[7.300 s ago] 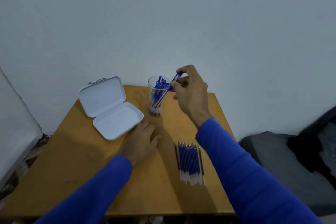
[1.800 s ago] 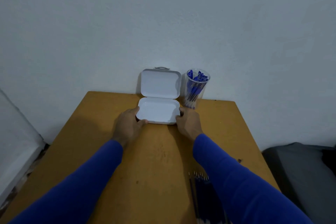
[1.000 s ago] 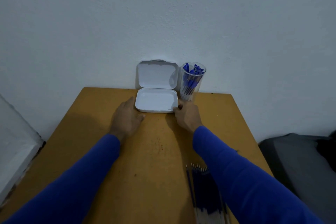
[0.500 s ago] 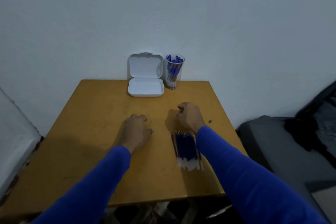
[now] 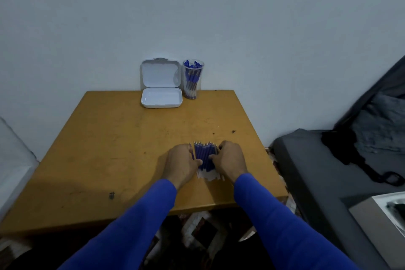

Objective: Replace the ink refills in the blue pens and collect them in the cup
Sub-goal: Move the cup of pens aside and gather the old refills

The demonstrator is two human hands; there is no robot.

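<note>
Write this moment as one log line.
hands: left, right gather refills | pens in cup | box open

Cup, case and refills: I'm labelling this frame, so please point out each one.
cup (image 5: 193, 85), head view, on its clear side wall.
case (image 5: 161, 104), head view, on the front rim of its tray.
refills (image 5: 205, 155), head view, on the blue middle of the bundle between the hands.

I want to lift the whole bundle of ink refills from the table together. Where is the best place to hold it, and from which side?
Probably across the middle of the ink refills, squeezing from both long sides. They lie flat and parallel on the table, tips pointing away, so side pressure should keep them aligned. The left hand and right hand already flank the bundle there.
</note>
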